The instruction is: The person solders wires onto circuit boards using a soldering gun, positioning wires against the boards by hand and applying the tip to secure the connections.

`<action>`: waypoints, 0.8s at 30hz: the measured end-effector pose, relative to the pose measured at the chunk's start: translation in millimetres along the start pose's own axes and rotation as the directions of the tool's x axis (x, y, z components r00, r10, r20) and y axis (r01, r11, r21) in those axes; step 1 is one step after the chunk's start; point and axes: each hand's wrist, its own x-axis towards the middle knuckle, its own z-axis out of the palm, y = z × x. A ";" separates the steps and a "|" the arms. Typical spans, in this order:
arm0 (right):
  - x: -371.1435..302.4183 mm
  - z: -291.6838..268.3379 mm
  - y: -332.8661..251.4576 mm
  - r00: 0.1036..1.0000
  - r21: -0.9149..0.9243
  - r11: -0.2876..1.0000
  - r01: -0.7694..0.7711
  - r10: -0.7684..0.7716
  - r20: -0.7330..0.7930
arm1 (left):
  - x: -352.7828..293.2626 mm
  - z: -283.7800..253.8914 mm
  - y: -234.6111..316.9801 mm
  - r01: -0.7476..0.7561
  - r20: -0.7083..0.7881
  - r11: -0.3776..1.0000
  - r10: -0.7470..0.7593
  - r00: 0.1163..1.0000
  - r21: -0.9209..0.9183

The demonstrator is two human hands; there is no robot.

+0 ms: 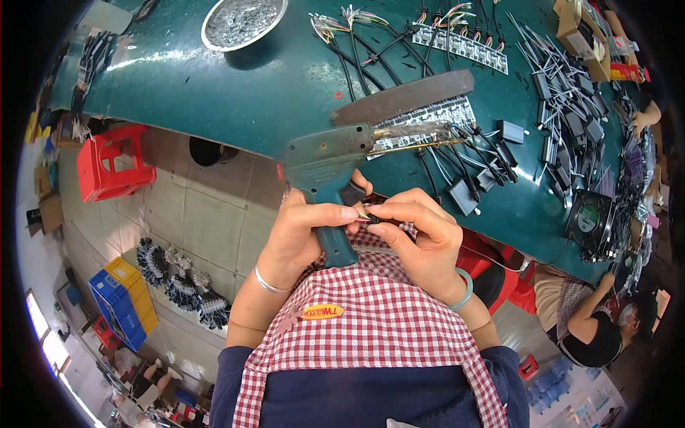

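- One long green table (228, 96) runs beyond the fingers (399, 212); judging by the parts on it, work is midway.
- Well right of the fingers, a co-worker (592, 349) in a black top.
- Lower left of the fingers, on the tiled floor: blue and yellow crates (118, 314), then cable bundles (182, 285); farther up, a red stool (93, 178).
- Right of the fingers, across the table, a pile of black boxes (574, 120) — probably yet to be dealt with.
- Far ahead and left of the fingers, a bowl (230, 49) of grey bits.
- Just above the fingers, the green gun (330, 157), tip toward the right; the left hand (296, 232) curls round its handle.
- Ahead of the fingers, a brown bar (403, 98), the near board (457, 113) and the far board (460, 48). Leads lie along both; which are joined, I cannot tell.
- Smallest, a wire (364, 217) before the apron — pinched between left thumb and right hand (424, 232), whose thumb and forefinger are closed. This piece looks unfinished.
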 end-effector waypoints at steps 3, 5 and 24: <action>-0.6 -0.3 0.3 0.999 -0.045 0.998 0.034 -0.033 0.005 | -2.5 2.8 2.2 -0.025 -0.015 0.999 0.025 1.000 0.040; -1.0 0.4 0.1 1.000 0.100 0.995 -0.020 0.018 0.022 | -3.3 2.6 3.3 -0.020 -0.016 0.998 0.021 1.000 0.055; 2.5 8.0 -1.4 0.936 -0.491 0.818 0.301 -0.353 -0.015 | -16.9 7.5 -0.8 -0.550 0.400 0.092 0.589 0.702 0.830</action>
